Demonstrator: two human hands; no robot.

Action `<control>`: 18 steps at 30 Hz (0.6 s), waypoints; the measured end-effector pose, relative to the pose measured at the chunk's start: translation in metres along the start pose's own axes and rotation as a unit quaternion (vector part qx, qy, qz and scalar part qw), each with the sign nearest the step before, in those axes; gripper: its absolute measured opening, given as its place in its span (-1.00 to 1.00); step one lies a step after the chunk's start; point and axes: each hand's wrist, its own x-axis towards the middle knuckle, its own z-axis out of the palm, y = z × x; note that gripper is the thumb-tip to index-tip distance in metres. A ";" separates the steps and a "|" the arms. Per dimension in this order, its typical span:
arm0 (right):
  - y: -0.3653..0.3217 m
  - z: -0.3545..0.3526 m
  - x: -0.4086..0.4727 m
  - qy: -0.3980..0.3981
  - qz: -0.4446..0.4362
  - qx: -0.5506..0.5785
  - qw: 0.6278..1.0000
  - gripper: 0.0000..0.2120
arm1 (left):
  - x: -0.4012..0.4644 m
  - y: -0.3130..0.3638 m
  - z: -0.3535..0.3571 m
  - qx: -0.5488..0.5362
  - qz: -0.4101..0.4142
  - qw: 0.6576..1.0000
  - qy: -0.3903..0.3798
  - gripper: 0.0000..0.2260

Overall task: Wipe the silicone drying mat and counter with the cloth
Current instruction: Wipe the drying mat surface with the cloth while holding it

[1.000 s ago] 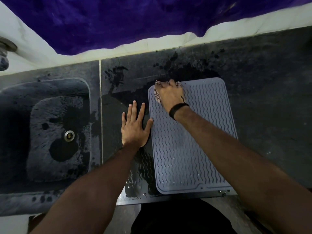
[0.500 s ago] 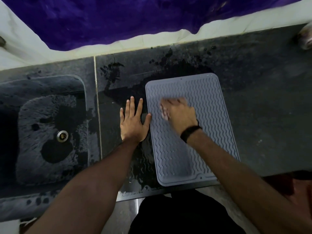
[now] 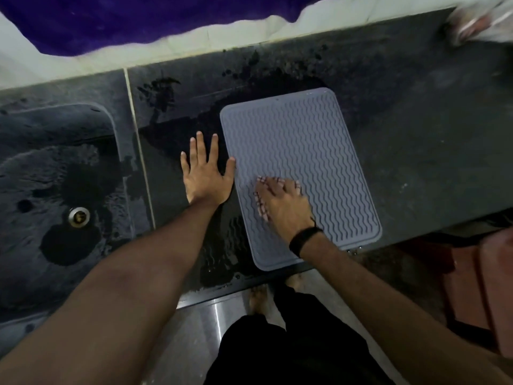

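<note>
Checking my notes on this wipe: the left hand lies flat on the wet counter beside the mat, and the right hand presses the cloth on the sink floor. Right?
Not quite. The head view shows the right hand pressing the cloth on the silicone drying mat, not in the sink. The left hand does lie flat on the wet counter beside the mat.

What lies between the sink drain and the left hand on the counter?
In the head view, between the drain and the left hand lie the wet sink basin, its rim, and a pale seam in the counter.
</note>
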 end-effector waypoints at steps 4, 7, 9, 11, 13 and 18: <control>-0.001 -0.008 -0.024 -0.020 0.022 0.036 0.999 -0.46 | 0.000 -0.001 0.000 0.002 0.003 1.000 -0.006 -0.33; 0.001 -0.024 0.000 0.037 0.038 0.045 0.998 -0.49 | 0.000 -0.002 0.000 -0.004 0.005 1.000 -0.004 -0.31; -0.001 -0.030 0.024 0.041 0.048 0.045 0.997 -0.48 | 0.001 -0.002 0.001 -0.004 0.004 1.000 -0.006 -0.27; -0.007 -0.026 0.036 0.009 0.053 0.025 0.998 -0.44 | 0.002 -0.001 0.001 -0.003 0.002 1.000 -0.007 -0.23; -0.010 -0.017 0.032 -0.007 0.049 0.005 0.999 -0.38 | 0.003 -0.001 0.001 0.005 -0.001 1.000 -0.008 -0.23; -0.012 0.015 -0.042 0.030 0.026 0.010 0.999 -0.40 | 0.001 -0.001 0.000 0.002 0.002 1.000 -0.018 -0.25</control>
